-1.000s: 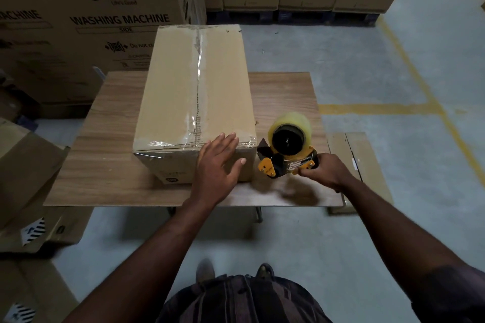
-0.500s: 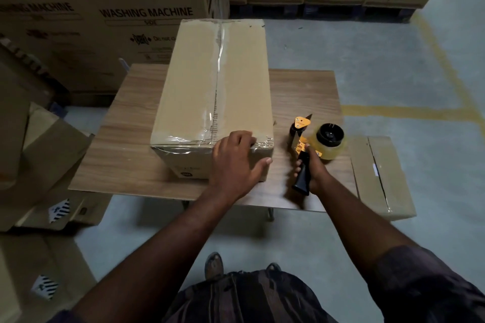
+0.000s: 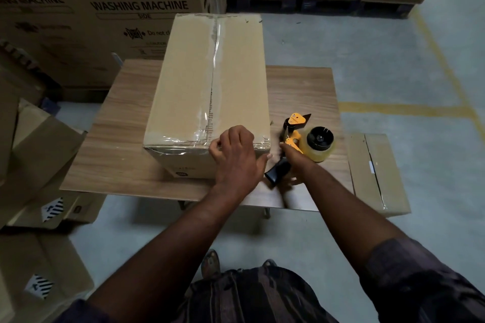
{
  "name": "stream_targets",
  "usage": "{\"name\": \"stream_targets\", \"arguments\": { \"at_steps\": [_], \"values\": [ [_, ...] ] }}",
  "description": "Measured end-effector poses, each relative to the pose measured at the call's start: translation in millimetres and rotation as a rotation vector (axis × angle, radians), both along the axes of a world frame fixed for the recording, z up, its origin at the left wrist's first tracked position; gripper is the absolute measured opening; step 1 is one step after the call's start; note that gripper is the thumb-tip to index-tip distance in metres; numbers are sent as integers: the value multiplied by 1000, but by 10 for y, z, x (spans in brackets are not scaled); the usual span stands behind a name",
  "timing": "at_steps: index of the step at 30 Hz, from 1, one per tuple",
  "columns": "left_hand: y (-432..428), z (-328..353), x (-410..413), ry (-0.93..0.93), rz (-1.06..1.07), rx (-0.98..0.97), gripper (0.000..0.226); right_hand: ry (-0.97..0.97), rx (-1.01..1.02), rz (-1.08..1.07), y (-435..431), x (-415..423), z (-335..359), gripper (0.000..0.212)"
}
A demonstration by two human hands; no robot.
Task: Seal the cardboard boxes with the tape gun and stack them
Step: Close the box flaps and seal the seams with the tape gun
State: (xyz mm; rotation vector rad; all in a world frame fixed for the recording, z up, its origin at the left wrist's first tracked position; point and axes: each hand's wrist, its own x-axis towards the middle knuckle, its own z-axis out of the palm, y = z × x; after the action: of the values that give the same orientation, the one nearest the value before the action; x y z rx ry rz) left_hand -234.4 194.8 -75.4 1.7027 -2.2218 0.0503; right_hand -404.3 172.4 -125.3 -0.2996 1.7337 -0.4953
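Head view, cardboard box (image 3: 199,81): I see it lying lengthwise on the wooden table (image 3: 118,155), flaps closed, with clear tape along the top centre seam and across the near top edge.
Head view, left hand (image 3: 237,160): fingers curled over the box's near top edge right of the seam, and the thumb spread against the near face toward the right corner.
Head view, right hand (image 3: 294,158): wrapped round the black handle of the tape gun (image 3: 295,136).
Head view, tape gun: just beside the box's near right corner, over the table. Its tape roll (image 3: 319,145) is on the right and its orange head points away from me. I cannot tell whether it touches the tabletop.
Head view, second box (image 3: 378,173): on the floor at the table's right edge, with its seam taped.
Head view, surroundings: LG washing machine carton (image 3: 105,21) behind the table and opened cartons (image 3: 39,152) on the left.
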Motion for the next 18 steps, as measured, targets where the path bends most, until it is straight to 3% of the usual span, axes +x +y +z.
{"name": "stream_targets", "arguments": {
  "at_steps": [3,5,8,12,15,18],
  "values": [
    [5,-3,38,-47,-16,-23,55,116,-123,166,35,-56,171,66],
    [11,-5,55,-34,-40,-32,50,158,-276,160,36,-68,254,61],
    [6,7,128,46,-86,-5,46,313,-625,167,110,-1,393,80],
    [-59,68,334,189,-217,134,49,453,-1047,416,248,180,555,46],
    [-148,128,391,264,-214,166,30,489,-1066,600,323,240,484,47],
    [-191,141,372,231,-224,160,27,575,-1082,660,370,238,367,50]
  ]
}}
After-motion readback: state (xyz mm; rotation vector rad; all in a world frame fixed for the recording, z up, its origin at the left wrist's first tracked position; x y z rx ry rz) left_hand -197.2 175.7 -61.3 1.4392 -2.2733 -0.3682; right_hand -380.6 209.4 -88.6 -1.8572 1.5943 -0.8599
